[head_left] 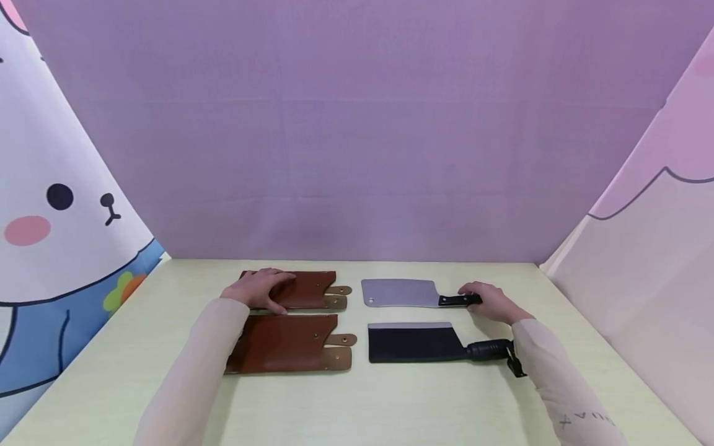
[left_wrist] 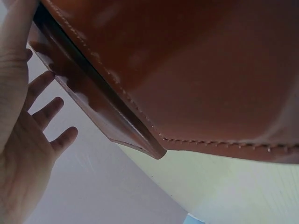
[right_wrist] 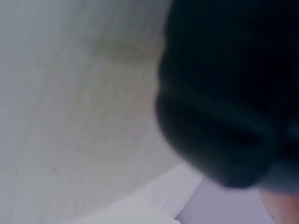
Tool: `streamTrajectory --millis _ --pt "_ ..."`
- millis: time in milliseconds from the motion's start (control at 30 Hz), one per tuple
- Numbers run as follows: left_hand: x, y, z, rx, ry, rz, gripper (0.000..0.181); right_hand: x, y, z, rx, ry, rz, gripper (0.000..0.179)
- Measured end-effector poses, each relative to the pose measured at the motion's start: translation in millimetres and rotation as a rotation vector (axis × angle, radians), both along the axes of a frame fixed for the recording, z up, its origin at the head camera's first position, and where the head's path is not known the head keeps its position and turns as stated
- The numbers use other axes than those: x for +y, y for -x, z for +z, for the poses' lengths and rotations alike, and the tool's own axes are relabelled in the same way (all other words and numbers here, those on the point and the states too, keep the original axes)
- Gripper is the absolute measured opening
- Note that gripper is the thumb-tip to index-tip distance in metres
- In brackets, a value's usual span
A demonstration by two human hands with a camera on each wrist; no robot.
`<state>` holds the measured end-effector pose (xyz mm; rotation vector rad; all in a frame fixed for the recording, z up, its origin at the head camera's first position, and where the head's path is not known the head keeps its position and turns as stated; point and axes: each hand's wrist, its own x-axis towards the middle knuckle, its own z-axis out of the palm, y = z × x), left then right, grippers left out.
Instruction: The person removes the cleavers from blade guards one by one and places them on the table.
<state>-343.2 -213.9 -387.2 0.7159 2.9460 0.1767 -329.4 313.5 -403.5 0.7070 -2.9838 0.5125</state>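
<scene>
My left hand (head_left: 258, 289) spans the far brown leather knife sheath (head_left: 307, 288), thumb at its near edge. In the left wrist view the fingers (left_wrist: 63, 140) are spread beside the sheath's stitched edge. On the right, my right hand (head_left: 493, 302) is at the black handle of the silver cleaver (head_left: 398, 292), its fingers curled over the handle's end. The cleaver lies flat, blade to the left. The right wrist view holds mostly a blurred dark handle (right_wrist: 224, 102), with a sliver of hand at the lower right corner.
Nearer me lie a second, larger brown sheath (head_left: 284, 344) under the left wrist and a black-bladed cleaver (head_left: 415, 344), its thick handle reaching the right sleeve (head_left: 549, 365). A purple backdrop (head_left: 357, 136) rises behind the pale table (head_left: 357, 409), with printed cloths at both sides.
</scene>
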Motion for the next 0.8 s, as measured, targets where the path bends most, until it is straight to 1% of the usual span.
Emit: streamTrajectory --millis 167,300,433,533,667,800 --pt "1.7 -0.4 3.5 0.006 -0.006 -0.02 0.088 2.8 0.0 0.3 -0.008 -0.009 -0.03 0.035" --pt "2.4 -1.1 8.5 0.017 -0.019 -0.041 0.088 4.8 -2.2 3.4 -0.003 0.0 -0.037 0.037" --pt "0.7 -2.9 12.4 0.007 -0.034 -0.039 0.085 5.1 -5.3 7.8 0.008 -0.003 -0.035 0.038" --pt "-2.4 -4.1 13.6 0.02 -0.02 -0.038 0.081 4.8 -6.5 11.4 0.025 -0.007 -0.021 0.038" --pt "-6.7 -7.0 16.8 0.08 0.001 -0.053 0.075 4.3 -8.0 15.6 0.057 -0.022 -0.006 0.04" --pt "-12.7 -13.6 21.6 0.16 -0.011 -0.073 0.072 3.3 -11.1 20.0 0.062 -0.046 -0.017 0.042"
